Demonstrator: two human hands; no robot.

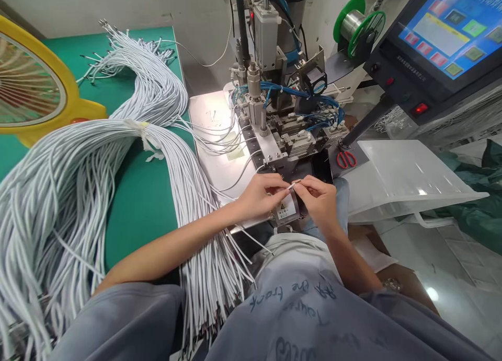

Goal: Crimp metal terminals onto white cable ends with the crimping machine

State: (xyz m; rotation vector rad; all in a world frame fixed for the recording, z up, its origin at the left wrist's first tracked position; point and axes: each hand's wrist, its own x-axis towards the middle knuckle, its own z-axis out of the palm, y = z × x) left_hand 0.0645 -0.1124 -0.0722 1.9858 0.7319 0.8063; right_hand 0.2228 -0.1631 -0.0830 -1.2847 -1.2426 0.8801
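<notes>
Pinched narrowly in the left hand, close to its tip: a white cable end. Pinched at the same tip in the right hand, also with a narrow grip, so both hands almost meeting. Too small to identify, the brownish bit at the right fingertips. Hard to follow, too, where the rest of this cable goes behind the fingers.

Judging by its look, very light to carry and flexible along its length, with a smooth jacket, perhaps a little slippery; probably more delicate at the thin tip. Better to take hold on the white jacket just behind the tip, without sharp bending of the fine end.

Just beyond the hands, a pneumatic machine on a white surface. To the left of the left hand, a large cable bundle over a green surface, tied with a white strip; farther beyond, a second bundle and a yellow fan. Beyond the right hand and to its right, red-handled scissors, then a white plastic bin; farther away, a wire spool and a lit touchscreen.
</notes>
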